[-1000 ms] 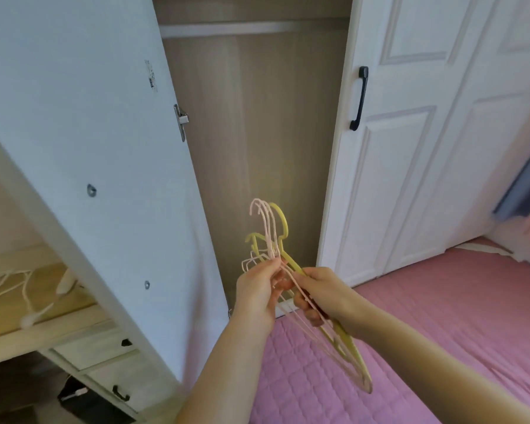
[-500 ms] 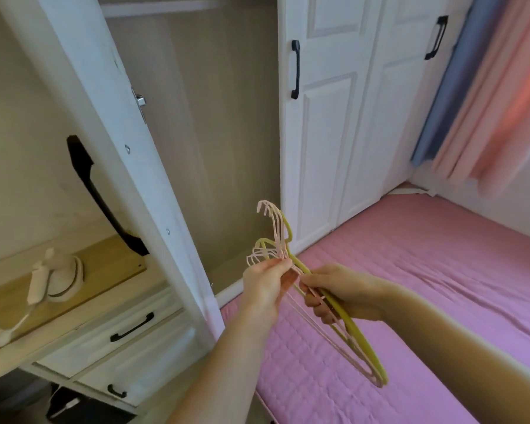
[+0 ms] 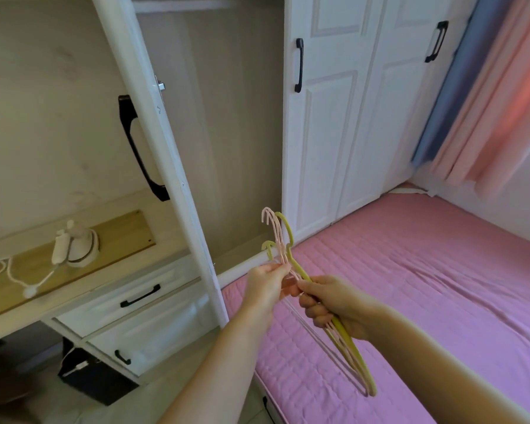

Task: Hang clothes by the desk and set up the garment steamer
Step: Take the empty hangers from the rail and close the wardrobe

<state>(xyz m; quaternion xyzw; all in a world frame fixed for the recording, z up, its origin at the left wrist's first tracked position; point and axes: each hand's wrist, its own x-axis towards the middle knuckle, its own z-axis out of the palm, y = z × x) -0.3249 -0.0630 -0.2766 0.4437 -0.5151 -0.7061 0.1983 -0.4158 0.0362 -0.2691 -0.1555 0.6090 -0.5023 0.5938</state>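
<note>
I stand at the corner of a small bedroom, between a bed with a pink quilted cover (image 3: 410,286) and a wooden desk (image 3: 74,270). The cover is stitched in small squares and has some soft wrinkles. The desk top is light wood with a pale edge, and under it are two white drawers (image 3: 141,304) with short black handles. Under the desk a dark box stands on the floor, a little blurred.

In front of me the white wardrobe door (image 3: 166,148) stands open — I see its thin edge and a long black handle on its outer side. Inside, the wardrobe (image 3: 227,117) has beige wood-grain walls and a pale rail at the top. To the right are two closed white panel doors with black handles, then a blue curtain and a pink curtain (image 3: 496,102) beside a window.

My left hand (image 3: 266,289) is closed on the necks of a bunch of hangers (image 3: 343,338), and my right hand (image 3: 334,304) is clamped around their shoulders just beside it; the two hands almost touch. The hangers are thin plastic, pale pink and yellow-green, with their hooks pointing up in front of the open wardrobe and the long ends hanging over the bed.

The garment steamer (image 3: 77,246) — small, white, rounded — lies on the desk, well apart from my hands, with its white cord (image 3: 16,276) curled to the left. The open door stands between me and the desk.
</note>
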